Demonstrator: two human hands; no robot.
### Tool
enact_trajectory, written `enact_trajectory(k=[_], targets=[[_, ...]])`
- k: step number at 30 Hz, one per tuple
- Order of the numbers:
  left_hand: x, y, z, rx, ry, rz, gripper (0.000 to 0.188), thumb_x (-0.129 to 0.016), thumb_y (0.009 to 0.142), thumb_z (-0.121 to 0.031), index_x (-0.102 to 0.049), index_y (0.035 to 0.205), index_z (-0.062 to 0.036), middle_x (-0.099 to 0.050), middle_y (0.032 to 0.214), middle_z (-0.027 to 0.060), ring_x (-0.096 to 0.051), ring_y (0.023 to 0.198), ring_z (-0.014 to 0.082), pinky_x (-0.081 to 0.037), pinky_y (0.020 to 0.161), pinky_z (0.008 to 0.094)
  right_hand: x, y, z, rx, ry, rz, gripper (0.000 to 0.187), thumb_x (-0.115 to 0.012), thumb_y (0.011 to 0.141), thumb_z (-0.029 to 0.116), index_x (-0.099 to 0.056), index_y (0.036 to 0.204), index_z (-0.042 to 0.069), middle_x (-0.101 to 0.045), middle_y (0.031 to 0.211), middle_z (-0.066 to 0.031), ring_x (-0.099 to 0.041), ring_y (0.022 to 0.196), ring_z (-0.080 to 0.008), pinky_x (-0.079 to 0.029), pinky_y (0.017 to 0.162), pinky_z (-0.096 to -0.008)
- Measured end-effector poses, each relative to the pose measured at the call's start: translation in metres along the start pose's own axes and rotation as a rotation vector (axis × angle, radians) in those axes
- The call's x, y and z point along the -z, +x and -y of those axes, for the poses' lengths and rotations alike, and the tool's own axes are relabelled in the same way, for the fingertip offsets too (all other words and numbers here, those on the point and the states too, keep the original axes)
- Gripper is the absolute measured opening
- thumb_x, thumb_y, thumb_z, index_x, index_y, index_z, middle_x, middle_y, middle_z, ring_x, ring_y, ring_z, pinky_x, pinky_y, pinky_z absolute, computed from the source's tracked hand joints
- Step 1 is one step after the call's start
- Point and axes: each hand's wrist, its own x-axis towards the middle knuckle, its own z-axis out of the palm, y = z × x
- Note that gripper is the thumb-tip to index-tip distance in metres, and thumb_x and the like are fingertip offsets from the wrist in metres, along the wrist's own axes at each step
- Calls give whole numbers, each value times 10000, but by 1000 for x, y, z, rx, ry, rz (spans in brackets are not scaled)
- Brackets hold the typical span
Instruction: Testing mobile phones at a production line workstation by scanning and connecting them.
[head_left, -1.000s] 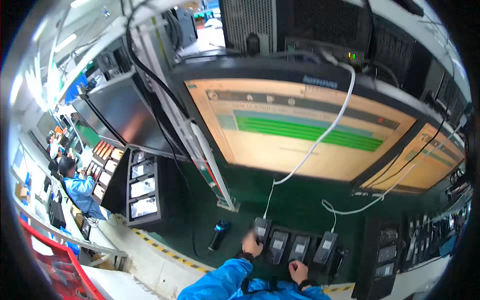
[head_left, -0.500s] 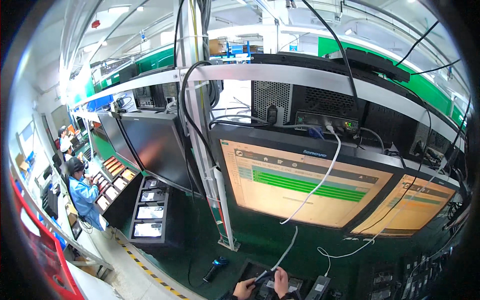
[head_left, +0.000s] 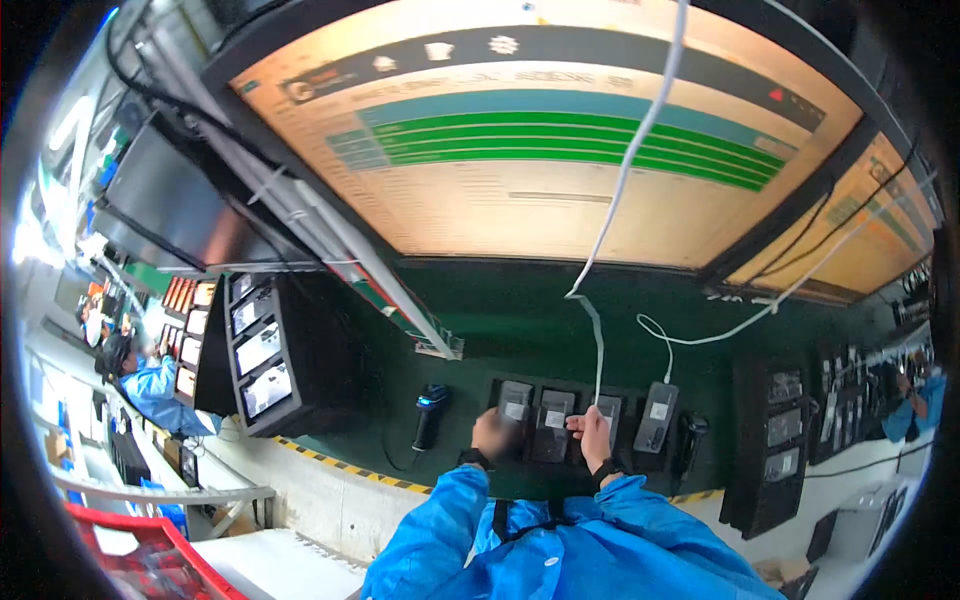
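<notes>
A black tray (head_left: 536, 383) on the dark green bench holds a row of flat dark handheld devices with pale labels. My left hand (head_left: 488, 434) rests against the lower left of the leftmost device (head_left: 515, 402); its fingertips are blurred, so their grip is unclear. To its right lies a middle device (head_left: 554, 412), which neither hand touches. My right hand (head_left: 593, 434) pinches the lower end of a white cable (head_left: 598, 360) at the upper end of a third device (head_left: 611, 412), which it partly covers. Whether the plug sits in that device is hidden.
Another device (head_left: 656, 418) with its own white cable lies to the right, beside a dark handheld scanner (head_left: 690, 445). A blue-lit scanner (head_left: 428, 415) is at left. Large monitors (head_left: 560, 225) hang above; a black rack (head_left: 765, 440) stands at right. A co-worker (head_left: 160, 385) in blue is far left.
The view has tilted down to the bench. My hands, which were close together on the cable, are now apart: left at the leftmost device, right with the cable end at the third.
</notes>
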Motion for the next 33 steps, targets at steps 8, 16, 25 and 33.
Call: enact_trajectory(k=[8,16,25,33], targets=[[84,-17,-70,-87,727,-572,639,-698,623,-122,-476,1213,-19,-545,1166,198,-515,1093,383,-418,931,440,40,-46,-3,0,-33,47,346,-381,993,309,-554,910,21,-665,912,-69,-624,772,-132,-477,636,-244],[111,-15,31,217,83,-202,226,-724,633,-151,-624,779,-10,-632,666,77,-614,587,210,-492,563,360,21,-17,-80,121,-309,60,420,-452,965,341,-546,1070,-54,-650,1011,-116,-614,905,-226,-469,802,-319],[23,-76,8,106,-163,-75,407,-661,757,-13,-590,1157,25,-653,1053,107,-607,969,207,-466,881,329,11,-16,-39,54,-342,216,805,-638,797,568,-420,1180,-106,-545,1092,-189,-541,995,-275,-426,867,-342],[-6,-78,19,100,315,-240,417,-758,612,-302,-658,854,23,-675,777,199,-670,767,348,-517,689,427,23,-23,-42,266,-405,222,733,-686,778,513,-450,1165,-63,-485,848,-107,-511,783,-251,-431,707,-344]])
